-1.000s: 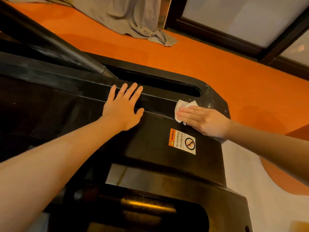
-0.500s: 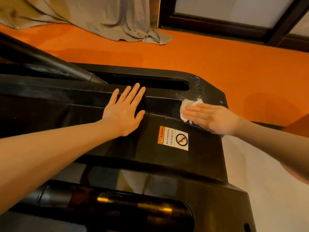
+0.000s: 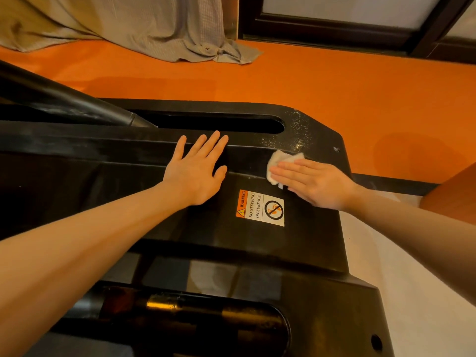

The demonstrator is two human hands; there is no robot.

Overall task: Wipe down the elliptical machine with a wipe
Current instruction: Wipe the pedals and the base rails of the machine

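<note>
Right hand (image 3: 313,184) flat, fingers straight, pressing the wipe (image 3: 279,162) on the black machine cover (image 3: 296,243) beside the dusty corner, left hand (image 3: 197,171) spread flat bracing, and that crumpled wipe could slip free or skip the specks.

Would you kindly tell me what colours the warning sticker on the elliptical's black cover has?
The warning sticker is orange and white with black text, clearest in the head view.

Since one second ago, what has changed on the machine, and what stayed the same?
The right hand slid the wipe a little away from the warning label, toward the speckled far corner of the black cover. Nothing was picked up or let go. The left hand stayed flat on the cover, fingers straight, and the right hand's fingers stay flat on the wipe.
</note>
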